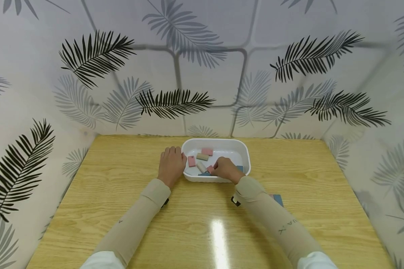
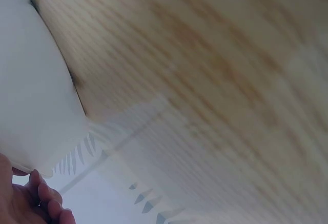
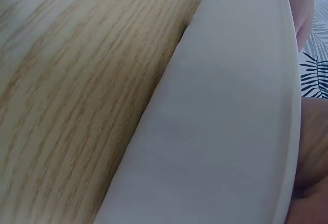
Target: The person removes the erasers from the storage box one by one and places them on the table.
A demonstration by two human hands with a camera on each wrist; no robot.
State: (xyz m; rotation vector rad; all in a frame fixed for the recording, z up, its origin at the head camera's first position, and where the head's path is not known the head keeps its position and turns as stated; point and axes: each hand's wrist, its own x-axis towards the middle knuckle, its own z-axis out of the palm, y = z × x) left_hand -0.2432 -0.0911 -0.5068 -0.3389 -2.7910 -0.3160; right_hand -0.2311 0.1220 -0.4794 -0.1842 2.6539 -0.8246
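White plastic formed the tub (image 1: pixel 230 152) your left hand (image 1: pixel 172 163) held by its left rim, while your right hand (image 1: pixel 227 169) pinched a pink block (image 1: pixel 210 169) inside, near the front wall. Lifting straight up seemed safest, sparing the beige cylinder (image 1: pixel 201 167) beside it.

"A" on L sleeve (image 1: pixel 134 220), approx. "X", "UA" on R sleeve (image 1: pixel 277 219)

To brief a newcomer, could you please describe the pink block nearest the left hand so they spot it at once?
On the wooden table stands a white tub, the left hand at its left end. Just inside that end lies the pink block, left of the pink piece near the far rim and the pink bit at the right hand.
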